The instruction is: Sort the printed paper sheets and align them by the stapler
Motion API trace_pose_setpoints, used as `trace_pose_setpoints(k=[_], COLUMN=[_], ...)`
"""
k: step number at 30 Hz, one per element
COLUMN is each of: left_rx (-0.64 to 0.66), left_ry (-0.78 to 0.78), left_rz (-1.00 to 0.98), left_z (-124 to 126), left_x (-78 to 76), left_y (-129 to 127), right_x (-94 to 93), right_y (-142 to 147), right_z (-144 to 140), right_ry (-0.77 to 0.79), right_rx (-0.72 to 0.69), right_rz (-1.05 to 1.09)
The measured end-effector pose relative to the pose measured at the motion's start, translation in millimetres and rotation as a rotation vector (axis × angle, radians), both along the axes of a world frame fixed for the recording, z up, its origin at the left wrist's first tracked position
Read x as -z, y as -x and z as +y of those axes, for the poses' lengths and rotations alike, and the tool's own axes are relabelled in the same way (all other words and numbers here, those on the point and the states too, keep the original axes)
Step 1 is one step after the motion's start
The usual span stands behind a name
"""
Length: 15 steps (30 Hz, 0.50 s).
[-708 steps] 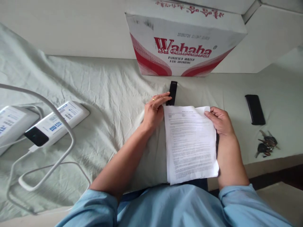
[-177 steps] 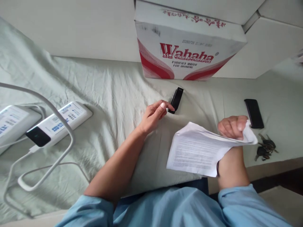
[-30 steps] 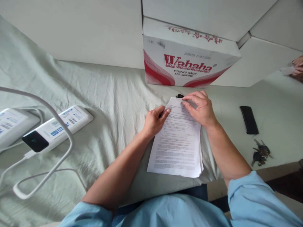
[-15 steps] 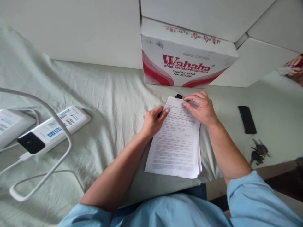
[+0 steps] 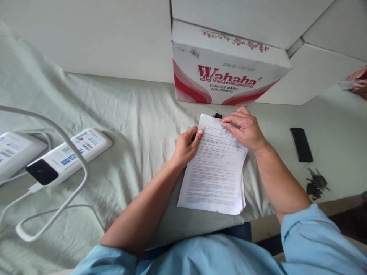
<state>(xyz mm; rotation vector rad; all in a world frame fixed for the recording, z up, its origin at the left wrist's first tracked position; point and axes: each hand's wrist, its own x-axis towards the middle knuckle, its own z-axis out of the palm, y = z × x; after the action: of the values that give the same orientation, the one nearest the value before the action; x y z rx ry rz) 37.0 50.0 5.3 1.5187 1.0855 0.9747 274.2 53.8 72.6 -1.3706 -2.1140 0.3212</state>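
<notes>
A small stack of printed papers (image 5: 213, 172) lies in front of me, its lower edges slightly fanned and a bit ragged. My left hand (image 5: 187, 147) grips the stack's upper left edge, thumb on top and fingers curled underneath. Something dark shows beside the left fingers, too little to name. At the upper right corner my right hand (image 5: 243, 126) pinches the top sheet between thumb and fingers. A small black object (image 5: 218, 115), perhaps a clip, shows just behind the top edge, partly hidden by the paper.
A Wahaha water carton (image 5: 229, 76) stands behind the papers against white panels. To the right lie a black phone (image 5: 301, 145) and a bunch of keys (image 5: 317, 184). White power banks (image 5: 70, 156) with a looping cable (image 5: 83, 172) are left. Another person's hands (image 5: 359, 80) show far right.
The top sheet's right side has lifted and shifted a little to the right with my right hand. My left hand keeps its hold. The whole view has drifted slightly.
</notes>
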Motion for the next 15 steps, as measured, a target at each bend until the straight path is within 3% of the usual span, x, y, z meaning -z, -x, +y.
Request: trace_pose_setpoints(k=[4, 15], left_rx=[-0.013, -0.039], left_ry=[-0.035, -0.046], left_rz=[-0.041, 0.070], left_z=[-0.5, 0.0], left_x=[2.0, 3.5], left_y=[0.2, 0.0], right_x=[-7.1, -8.0], right_y=[1.9, 5.6], right_z=[5.2, 10.4], right_ry=[0.021, 0.069], right_rx=[-0.031, -0.043], right_rz=[-0.041, -0.097])
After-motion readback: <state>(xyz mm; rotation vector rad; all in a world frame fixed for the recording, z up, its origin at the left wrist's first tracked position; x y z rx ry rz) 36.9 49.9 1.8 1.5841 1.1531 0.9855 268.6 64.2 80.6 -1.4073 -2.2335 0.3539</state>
